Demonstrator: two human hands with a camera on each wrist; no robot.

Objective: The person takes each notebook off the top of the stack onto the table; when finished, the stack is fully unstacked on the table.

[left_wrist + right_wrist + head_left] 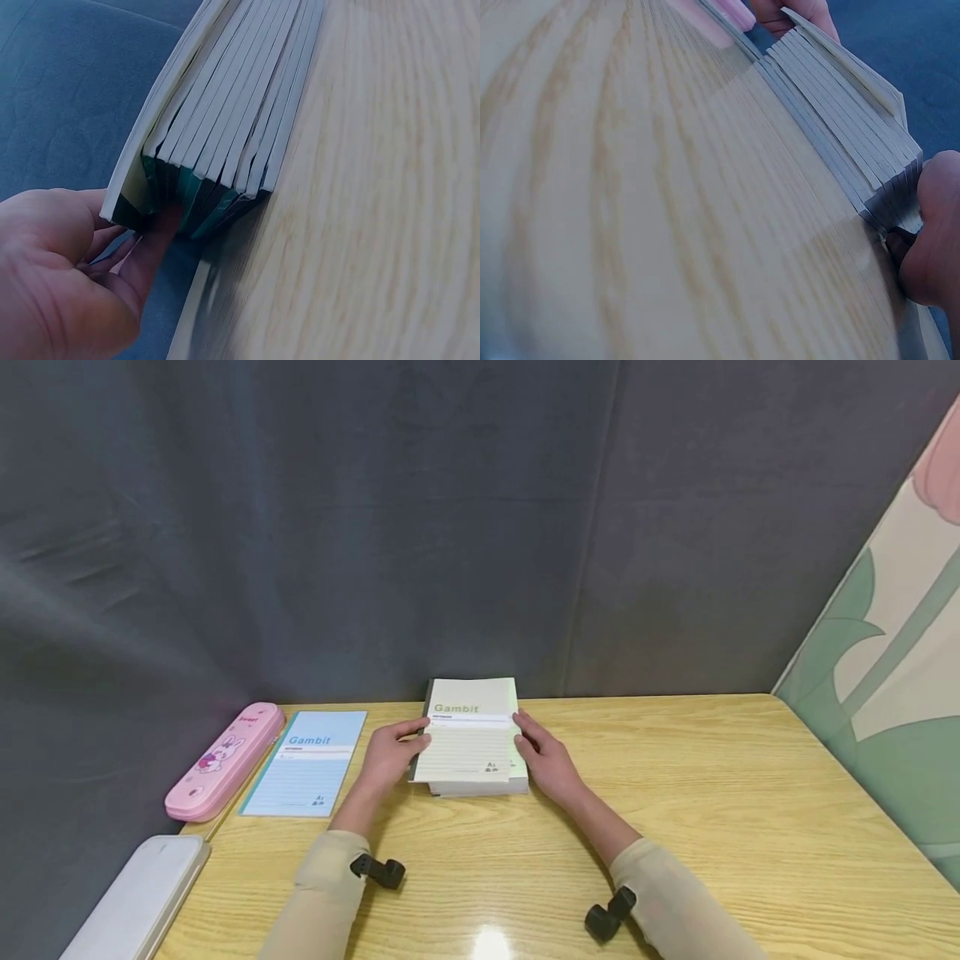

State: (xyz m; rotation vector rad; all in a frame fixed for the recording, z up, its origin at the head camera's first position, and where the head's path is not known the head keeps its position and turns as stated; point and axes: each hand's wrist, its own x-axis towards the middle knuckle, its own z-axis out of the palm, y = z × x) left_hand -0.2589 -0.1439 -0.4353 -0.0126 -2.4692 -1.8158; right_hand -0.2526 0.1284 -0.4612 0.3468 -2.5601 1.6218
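Note:
A stack of notebooks stands on the wooden table, its top one a cream "Gambit" notebook. That cover sits askew, jutting past the stack on the left and toward me. My left hand touches the dark spine side. In the left wrist view, a digit of the left hand reaches under the overhanging cover to the spines below. Opposite it, my right hand rests its fingers and thumb along the stack's right side. The right wrist view shows the right hand against the end of the stack.
A blue "Gambit" notebook lies flat to the left. Past it are a pink pencil case with a rabbit and a white case. A dark curtain hangs behind the table.

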